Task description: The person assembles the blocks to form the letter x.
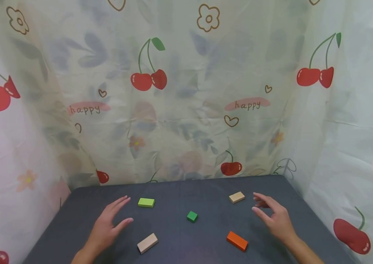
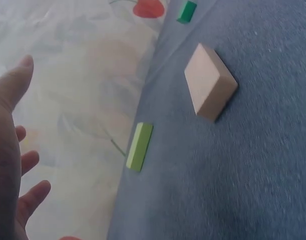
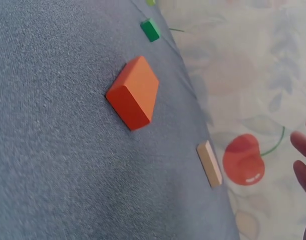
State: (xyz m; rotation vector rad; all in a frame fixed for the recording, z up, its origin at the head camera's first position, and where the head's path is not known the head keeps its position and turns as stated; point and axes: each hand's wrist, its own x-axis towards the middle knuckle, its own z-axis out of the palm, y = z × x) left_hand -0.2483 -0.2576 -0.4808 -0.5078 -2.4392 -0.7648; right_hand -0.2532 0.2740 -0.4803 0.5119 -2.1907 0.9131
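In the head view my left hand (image 1: 107, 223) hovers over the left part of the dark table, fingers extended and thumb apart, holding nothing. Nearest to it are a light-green block (image 1: 146, 202) beyond its fingertips and a pale wooden block (image 1: 147, 243) to its lower right. My right hand (image 1: 276, 220) is held above the right side, its fingers loosely bent around empty air. A tan wooden block (image 1: 237, 197) lies just left of its fingertips, and an orange block (image 1: 237, 241) lies nearer to me. Between the hands sits a small green block (image 1: 192, 216).
A dark cloth covers the table (image 1: 179, 234). Behind it and along both sides hangs a pale curtain (image 1: 179, 121) printed with cherries, flowers and hearts; its lower edge meets the table's back edge.
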